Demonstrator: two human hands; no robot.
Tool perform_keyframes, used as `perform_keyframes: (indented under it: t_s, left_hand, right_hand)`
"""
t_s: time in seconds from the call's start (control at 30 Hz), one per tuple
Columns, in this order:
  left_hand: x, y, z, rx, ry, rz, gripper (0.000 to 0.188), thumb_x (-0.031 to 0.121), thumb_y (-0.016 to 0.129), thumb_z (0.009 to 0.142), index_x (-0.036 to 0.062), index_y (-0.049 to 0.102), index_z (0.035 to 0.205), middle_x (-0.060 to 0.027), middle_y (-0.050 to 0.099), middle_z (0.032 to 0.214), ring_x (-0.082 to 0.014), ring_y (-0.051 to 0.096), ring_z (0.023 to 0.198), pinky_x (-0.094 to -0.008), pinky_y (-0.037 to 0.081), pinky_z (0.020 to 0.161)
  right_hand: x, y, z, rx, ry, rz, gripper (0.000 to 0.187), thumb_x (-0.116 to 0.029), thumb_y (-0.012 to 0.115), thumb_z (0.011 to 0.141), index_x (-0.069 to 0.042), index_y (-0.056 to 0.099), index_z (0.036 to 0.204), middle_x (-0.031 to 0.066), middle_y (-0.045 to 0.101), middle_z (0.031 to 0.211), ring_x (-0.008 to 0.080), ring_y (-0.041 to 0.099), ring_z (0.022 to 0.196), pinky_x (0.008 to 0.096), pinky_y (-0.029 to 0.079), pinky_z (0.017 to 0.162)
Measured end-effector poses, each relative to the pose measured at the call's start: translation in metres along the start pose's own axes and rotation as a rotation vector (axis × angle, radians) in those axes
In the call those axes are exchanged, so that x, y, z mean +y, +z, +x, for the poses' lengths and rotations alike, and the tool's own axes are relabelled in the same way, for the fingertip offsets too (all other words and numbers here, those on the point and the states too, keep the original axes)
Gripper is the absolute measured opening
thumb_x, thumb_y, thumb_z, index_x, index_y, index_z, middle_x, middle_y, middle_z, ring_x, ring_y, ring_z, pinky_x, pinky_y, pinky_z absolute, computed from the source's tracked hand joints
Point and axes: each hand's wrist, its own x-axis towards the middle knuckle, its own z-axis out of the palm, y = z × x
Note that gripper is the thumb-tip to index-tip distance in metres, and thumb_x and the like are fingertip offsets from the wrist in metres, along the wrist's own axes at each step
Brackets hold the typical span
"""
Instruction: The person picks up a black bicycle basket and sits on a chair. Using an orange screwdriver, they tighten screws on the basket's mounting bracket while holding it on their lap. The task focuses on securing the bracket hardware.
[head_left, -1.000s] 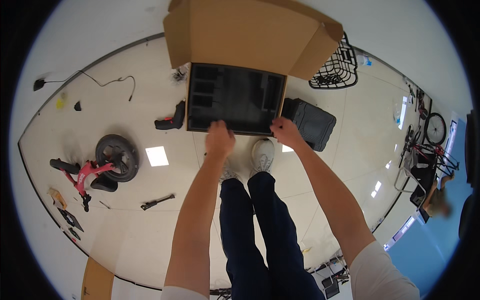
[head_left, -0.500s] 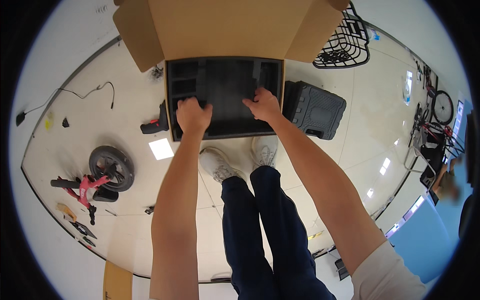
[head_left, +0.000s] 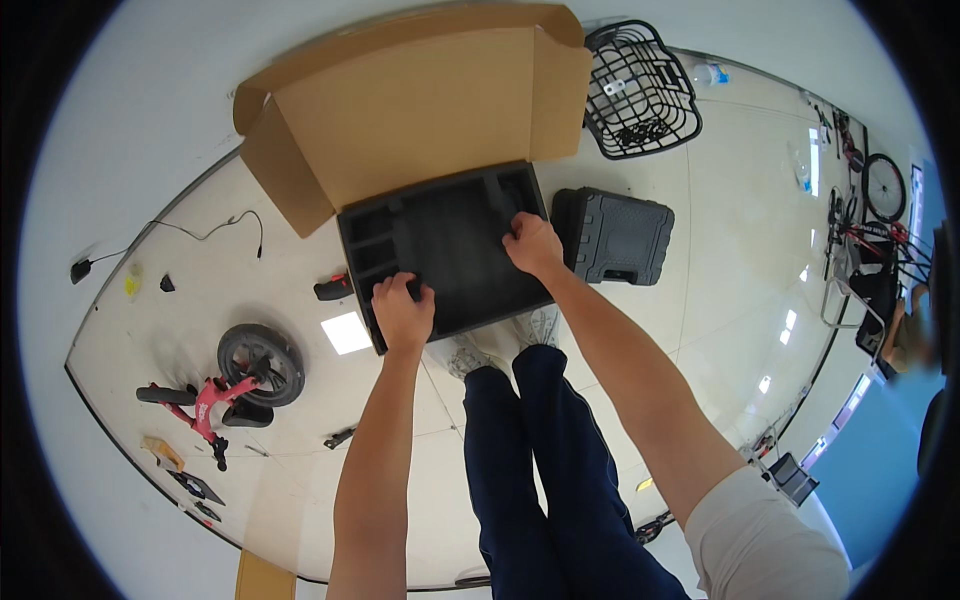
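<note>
"Foam insert (head_left: 465, 262), black, around the centre of the frame. Where are the hands?"

"Left hand (head_left: 403, 314) at its lower left, fingers bent down into the cut-outs there, thumb held apart."

"Gripping?"

"Cannot tell; the fingertips are hidden. The right hand (head_left: 535, 246) is higher and further right, curled over the insert's right part, thumb near the fingers. Whether it pinches the foam, I cannot tell either."

"And what does the insert sit in?"

"It lies tilted at the cardboard box (head_left: 415, 125), whose brown lid spreads across the upper centre, side flaps out."

"What stands close by?"

"A dark hard case (head_left: 625, 238) just to the right, handle side toward the bottom of the frame. Above that, at the upper right, a black wire basket (head_left: 650, 95). A black and red object (head_left: 334, 288) pokes out by the insert's left edge."

"Farther left?"

"On the floor (head_left: 310, 470), a small red bike (head_left: 207, 403) with a fat black wheel, and a dark cable (head_left: 205, 236) at the upper left."
</note>
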Motion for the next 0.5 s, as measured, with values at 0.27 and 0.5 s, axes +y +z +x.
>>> perform_keyframes:
  t_s: [0.27,0.5]
  left_hand:
    - [-0.021,0.019,-0.009,-0.124,-0.047,-0.028,0.046,0.012,0.063,0.084,-0.0016,0.054,0.127,-0.0214,0.055,0.129,-0.0395,0.049,0.121,-0.0418,0.041,0.104]
    - [0.002,-0.003,-0.036,-0.076,-0.220,-0.129,0.058,0.011,0.060,0.083,-0.0054,0.042,0.136,-0.0249,0.045,0.140,-0.0415,0.045,0.127,-0.0424,0.040,0.107]
  right_hand:
    - [0.003,0.016,-0.004,0.009,-0.113,0.136,0.034,-0.021,0.063,0.085,-0.005,0.064,0.115,0.0204,0.067,0.109,0.0376,0.063,0.104,0.0432,0.051,0.091]
    - [0.017,0.012,-0.068,-0.060,-0.123,0.219,0.058,-0.019,0.060,0.084,0.007,0.046,0.134,0.0317,0.060,0.119,0.0440,0.058,0.112,0.0445,0.046,0.099]
